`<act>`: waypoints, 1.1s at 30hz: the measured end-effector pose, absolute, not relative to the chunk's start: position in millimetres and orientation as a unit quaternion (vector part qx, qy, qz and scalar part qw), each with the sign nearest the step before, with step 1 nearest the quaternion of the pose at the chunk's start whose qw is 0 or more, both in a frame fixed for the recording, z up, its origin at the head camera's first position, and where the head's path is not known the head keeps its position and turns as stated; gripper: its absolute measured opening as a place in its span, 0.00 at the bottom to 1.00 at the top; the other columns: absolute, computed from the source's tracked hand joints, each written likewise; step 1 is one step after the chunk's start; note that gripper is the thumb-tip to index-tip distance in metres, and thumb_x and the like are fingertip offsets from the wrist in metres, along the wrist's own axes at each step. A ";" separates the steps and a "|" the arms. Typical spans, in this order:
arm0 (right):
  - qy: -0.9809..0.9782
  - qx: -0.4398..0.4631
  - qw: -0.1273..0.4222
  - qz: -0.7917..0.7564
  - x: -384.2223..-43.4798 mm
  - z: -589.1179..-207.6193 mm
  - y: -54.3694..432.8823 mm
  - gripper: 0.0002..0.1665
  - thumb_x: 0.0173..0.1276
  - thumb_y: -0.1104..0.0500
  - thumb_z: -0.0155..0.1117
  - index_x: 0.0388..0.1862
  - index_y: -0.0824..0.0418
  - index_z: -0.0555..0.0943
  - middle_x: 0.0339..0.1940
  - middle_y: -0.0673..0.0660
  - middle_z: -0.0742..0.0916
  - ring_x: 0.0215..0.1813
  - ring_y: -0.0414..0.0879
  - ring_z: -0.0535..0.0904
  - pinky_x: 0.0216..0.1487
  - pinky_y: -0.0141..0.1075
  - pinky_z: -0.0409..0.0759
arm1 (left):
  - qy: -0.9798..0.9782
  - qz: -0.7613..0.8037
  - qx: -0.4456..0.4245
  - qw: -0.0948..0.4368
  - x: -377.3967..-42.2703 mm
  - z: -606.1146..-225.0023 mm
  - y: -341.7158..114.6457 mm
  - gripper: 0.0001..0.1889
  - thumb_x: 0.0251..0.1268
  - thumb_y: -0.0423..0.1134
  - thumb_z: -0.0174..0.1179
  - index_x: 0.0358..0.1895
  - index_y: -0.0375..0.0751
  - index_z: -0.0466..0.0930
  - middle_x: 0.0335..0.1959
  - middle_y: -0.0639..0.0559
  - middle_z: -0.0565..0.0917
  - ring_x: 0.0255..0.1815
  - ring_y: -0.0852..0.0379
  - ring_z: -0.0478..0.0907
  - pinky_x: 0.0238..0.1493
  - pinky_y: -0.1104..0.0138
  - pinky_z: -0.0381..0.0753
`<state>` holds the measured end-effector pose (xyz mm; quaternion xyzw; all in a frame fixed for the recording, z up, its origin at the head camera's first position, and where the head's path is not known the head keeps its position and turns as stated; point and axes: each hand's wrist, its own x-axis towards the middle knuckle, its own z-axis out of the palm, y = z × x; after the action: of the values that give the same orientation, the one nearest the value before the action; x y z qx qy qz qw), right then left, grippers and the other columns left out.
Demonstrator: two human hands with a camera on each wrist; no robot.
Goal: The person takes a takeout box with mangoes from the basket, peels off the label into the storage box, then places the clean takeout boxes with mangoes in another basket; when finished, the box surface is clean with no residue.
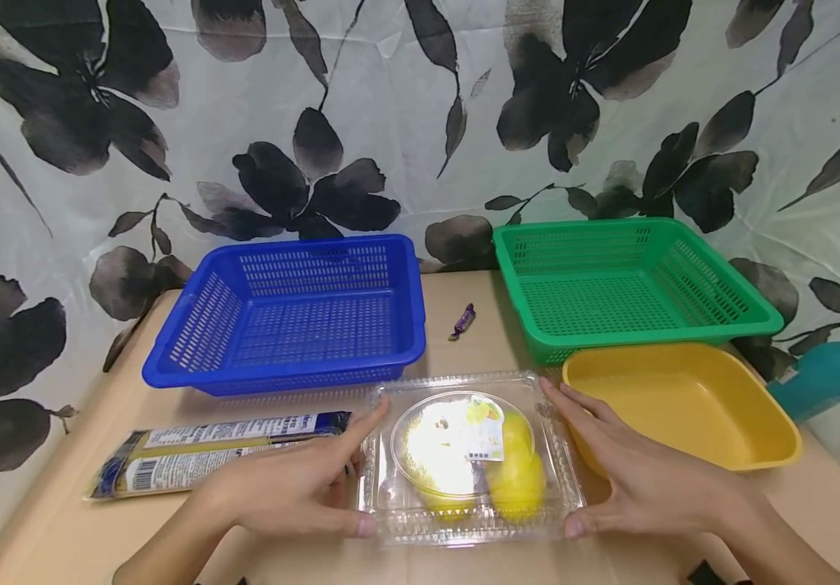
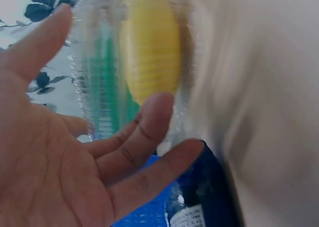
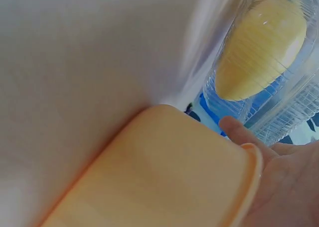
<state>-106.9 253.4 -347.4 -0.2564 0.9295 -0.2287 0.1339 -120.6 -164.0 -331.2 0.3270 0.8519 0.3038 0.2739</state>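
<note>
A clear plastic clamshell box (image 1: 464, 479) lies on the table in front of me, with yellow mango-like fruits (image 1: 518, 483) inside and a label (image 1: 486, 431) on its lid. My left hand (image 1: 284, 487) is at the box's left side, thumb and fingers spread along the edge. In the left wrist view its fingers stand apart, overlapping the blurred box. On the opposite side, my right hand (image 1: 642, 467) has its straight fingers along the right edge, thumb at the near corner. The right wrist view shows one fruit (image 3: 264, 45) through the ridged plastic.
A blue basket (image 1: 284, 378) stands at back left, a green basket (image 1: 654, 335) at back right. Before the green one sits a yellow basin (image 1: 683, 406), close to my right hand. A long printed packet (image 1: 201, 455), a purple-wrapped candy (image 1: 462, 322) and a teal bottle (image 1: 833, 370) are around.
</note>
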 end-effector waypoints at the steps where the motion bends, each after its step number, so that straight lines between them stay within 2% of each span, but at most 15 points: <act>1: 0.929 -0.254 0.137 -0.232 -107.7 -348.7 254.0 0.77 0.53 0.32 0.77 0.86 0.39 0.33 0.87 0.54 0.50 0.79 0.61 0.58 0.62 0.57 0.81 | 0.855 0.300 0.326 0.268 -120.9 -332.5 -163.2 0.59 0.63 0.66 0.66 0.84 0.62 0.29 0.42 0.56 0.78 0.34 0.65 0.77 0.38 0.70 0.79; 2: 0.928 -0.250 0.141 -0.239 -108.5 -350.0 254.4 0.77 0.54 0.32 0.78 0.86 0.39 0.33 0.87 0.55 0.50 0.79 0.62 0.57 0.62 0.58 0.81 | 0.860 0.295 0.324 0.262 -120.9 -333.2 -162.4 0.59 0.62 0.67 0.66 0.85 0.62 0.30 0.47 0.56 0.78 0.35 0.65 0.78 0.39 0.70 0.79; 4: 0.926 -0.244 0.146 -0.250 -110.2 -352.2 255.4 0.76 0.53 0.33 0.78 0.86 0.36 0.34 0.86 0.57 0.51 0.80 0.64 0.54 0.62 0.63 0.78 | 0.874 0.276 0.316 0.246 -120.6 -332.9 -160.7 0.59 0.60 0.70 0.65 0.85 0.65 0.33 0.58 0.55 0.76 0.45 0.63 0.80 0.46 0.65 0.83; 8: 0.926 -0.245 0.138 -0.253 -112.5 -354.8 258.7 0.74 0.53 0.33 0.79 0.86 0.34 0.38 0.87 0.58 0.52 0.82 0.68 0.46 0.63 0.71 0.73 | 0.899 0.238 0.281 0.237 -119.0 -328.3 -157.8 0.57 0.55 0.75 0.65 0.83 0.75 0.39 0.66 0.51 0.63 0.53 0.52 0.76 0.38 0.61 0.83; 11: 0.928 -0.259 0.118 -0.242 -113.1 -355.4 261.7 0.73 0.53 0.33 0.78 0.86 0.35 0.39 0.87 0.55 0.51 0.83 0.67 0.43 0.63 0.72 0.73 | 0.906 0.228 0.272 0.232 -118.7 -326.6 -157.1 0.56 0.54 0.75 0.65 0.82 0.78 0.40 0.65 0.49 0.59 0.55 0.46 0.74 0.36 0.61 0.83; 13: 0.928 -0.269 0.104 -0.237 -113.6 -355.1 263.2 0.73 0.53 0.33 0.78 0.86 0.37 0.40 0.87 0.53 0.49 0.83 0.65 0.42 0.62 0.72 0.73 | 0.906 0.235 0.280 0.213 -119.2 -327.5 -156.2 0.56 0.54 0.75 0.66 0.83 0.76 0.42 0.71 0.49 0.54 0.63 0.43 0.69 0.49 0.52 0.84; 15: 0.927 -0.277 0.094 -0.237 -114.3 -354.2 263.6 0.72 0.55 0.34 0.78 0.86 0.39 0.41 0.87 0.51 0.48 0.84 0.64 0.41 0.63 0.72 0.72 | 0.907 0.237 0.299 0.177 -119.7 -329.6 -154.4 0.56 0.54 0.76 0.65 0.83 0.73 0.44 0.77 0.49 0.49 0.71 0.40 0.63 0.61 0.41 0.77; 17: 0.925 -0.283 0.086 -0.238 -115.1 -352.6 262.8 0.70 0.57 0.34 0.77 0.86 0.39 0.42 0.87 0.49 0.47 0.84 0.61 0.40 0.64 0.73 0.70 | 0.906 0.241 0.321 0.136 -120.3 -332.3 -151.6 0.57 0.53 0.77 0.65 0.84 0.69 0.45 0.81 0.49 0.44 0.76 0.39 0.57 0.68 0.33 0.68; 21: 0.922 -0.300 0.065 -0.236 -117.1 -348.0 256.9 0.61 0.63 0.36 0.73 0.86 0.38 0.46 0.87 0.45 0.50 0.85 0.57 0.39 0.66 0.73 0.68 | 0.902 0.241 0.350 0.079 -122.8 -336.8 -145.1 0.60 0.49 0.77 0.68 0.83 0.68 0.45 0.85 0.53 0.39 0.82 0.43 0.49 0.69 0.25 0.56; 23: 0.921 -0.311 0.052 -0.230 -118.2 -345.2 252.5 0.57 0.66 0.37 0.71 0.85 0.37 0.49 0.86 0.45 0.52 0.85 0.56 0.40 0.67 0.73 0.67 | 0.899 0.246 0.353 0.082 -124.6 -338.6 -142.3 0.60 0.47 0.75 0.70 0.83 0.70 0.45 0.85 0.56 0.37 0.84 0.45 0.42 0.70 0.25 0.52; 26: 0.920 -0.325 0.035 -0.217 -120.7 -341.6 244.6 0.52 0.69 0.36 0.68 0.85 0.36 0.51 0.85 0.45 0.57 0.85 0.55 0.44 0.69 0.70 0.67 | 0.898 0.252 0.345 0.104 -126.8 -341.1 -139.7 0.61 0.46 0.74 0.72 0.82 0.74 0.43 0.86 0.59 0.36 0.85 0.46 0.38 0.73 0.27 0.49; 29: 0.917 -0.343 0.021 -0.202 -124.6 -339.2 236.3 0.49 0.71 0.35 0.65 0.84 0.34 0.52 0.84 0.44 0.60 0.84 0.53 0.47 0.73 0.67 0.65 | 0.899 0.250 0.342 0.110 -128.4 -343.8 -139.2 0.63 0.44 0.74 0.73 0.83 0.72 0.43 0.86 0.57 0.38 0.85 0.45 0.39 0.75 0.31 0.53; 33: 0.912 -0.369 -0.006 -0.178 -130.4 -337.4 225.1 0.45 0.72 0.35 0.63 0.83 0.35 0.56 0.83 0.44 0.64 0.83 0.53 0.53 0.74 0.64 0.65 | 0.901 0.250 0.342 0.097 -130.3 -346.4 -139.4 0.65 0.41 0.77 0.72 0.84 0.64 0.47 0.86 0.55 0.42 0.85 0.45 0.43 0.74 0.38 0.62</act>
<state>-130.4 225.1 -337.4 -0.3692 0.9121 -0.1785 -0.0055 -130.3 -139.4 -346.4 0.3418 0.9007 0.2498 0.0973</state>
